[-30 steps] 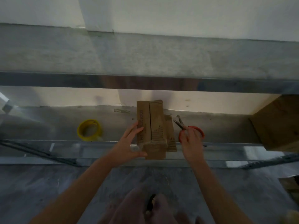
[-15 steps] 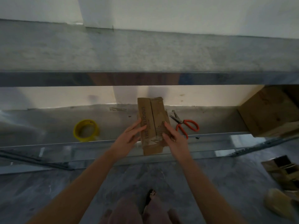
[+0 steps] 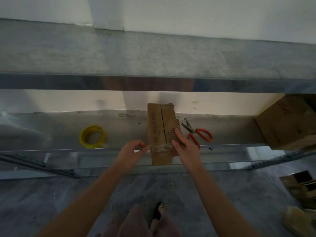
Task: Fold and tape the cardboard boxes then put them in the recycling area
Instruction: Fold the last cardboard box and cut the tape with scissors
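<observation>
The flattened cardboard box (image 3: 159, 132) reads "THE DELICIOUS" along its left panel; smaller print there is illegible.

Dim, cool light fills the frame; a warmer glow touches the cream wall (image 3: 68, 101) beneath the upper grey metal shelf (image 3: 153, 53), which shades the lower shelf (image 3: 59, 130). Glare streaks its front rail (image 3: 256, 152) and a clear tape strip (image 3: 160, 148) shines pale. Shelf lines bow toward the edges; the left hand (image 3: 131, 151) is softly blurred.
</observation>
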Tool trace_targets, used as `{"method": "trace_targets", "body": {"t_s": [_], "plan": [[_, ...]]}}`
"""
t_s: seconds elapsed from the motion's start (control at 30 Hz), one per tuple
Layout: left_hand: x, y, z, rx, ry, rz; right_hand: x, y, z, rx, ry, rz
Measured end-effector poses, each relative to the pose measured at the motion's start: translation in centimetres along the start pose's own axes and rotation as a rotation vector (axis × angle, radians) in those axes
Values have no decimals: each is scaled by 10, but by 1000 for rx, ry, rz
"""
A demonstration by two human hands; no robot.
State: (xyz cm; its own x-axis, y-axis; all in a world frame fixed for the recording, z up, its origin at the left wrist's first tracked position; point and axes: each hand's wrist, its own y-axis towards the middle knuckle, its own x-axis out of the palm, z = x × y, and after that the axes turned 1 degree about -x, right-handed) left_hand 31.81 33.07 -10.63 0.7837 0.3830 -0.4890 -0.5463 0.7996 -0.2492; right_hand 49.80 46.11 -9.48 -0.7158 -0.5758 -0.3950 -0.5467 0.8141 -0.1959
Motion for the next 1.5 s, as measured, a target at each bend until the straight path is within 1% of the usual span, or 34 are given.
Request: {"method": "trace_targets", "body": {"t_s": [0.07,0.27,0.37,0.43,0.47,0.5,0.57,0.63,0.7,0.77,0.9,1.03,1.07,1.2,1.3,1.37,1.4,1.47,1.5], "plan": [[1,4,0,9,-14,29,-1,0,1,-6,-9,-15],[19,16,3,-87,-44,-14,-4,-2,7,-30,-18,-66],[23,15,6,-136,-54,37,-6,0,9,-14,-5,-94],[19,10,7,-30,85,122,-6,1,10,-17,-21,-102],[16,8,6,61,161,156,-6,1,10,-22,-26,-105],[12,6,5,154,200,156,-6,2,10,-30,-34,-106],[4,1,6,286,133,38,-7,2,10,-63,-64,-109],[-1,-3,11,359,43,-101,-10,3,10,-94,-53,-134],[0,-2,17,360,65,-114,-16,4,11,-114,-35,-183],[6,4,22,346,119,-66,-20,6,12,-152,-98,-186],[15,16,27,378,172,58,-17,15,12,-225,-220,-77],[21,18,21,491,363,95,-9,15,19,-322,-337,27],[21,19,20,503,380,95,-8,14,21,-339,-352,41],[21,21,19,490,368,99,-7,17,24,-362,-376,61],[22,22,23,441,387,126,-7,21,19,-332,-331,59],[18,23,26,411,319,82,-11,22,15,-305,-322,11],[14,24,27,386,249,24,-16,23,14,-298,-322,-51],[-2,25,26,324,177,-174,-33,24,12,-289,-300,-244],[-11,26,25,319,234,-286,-44,25,11,-279,-275,-358]]}}
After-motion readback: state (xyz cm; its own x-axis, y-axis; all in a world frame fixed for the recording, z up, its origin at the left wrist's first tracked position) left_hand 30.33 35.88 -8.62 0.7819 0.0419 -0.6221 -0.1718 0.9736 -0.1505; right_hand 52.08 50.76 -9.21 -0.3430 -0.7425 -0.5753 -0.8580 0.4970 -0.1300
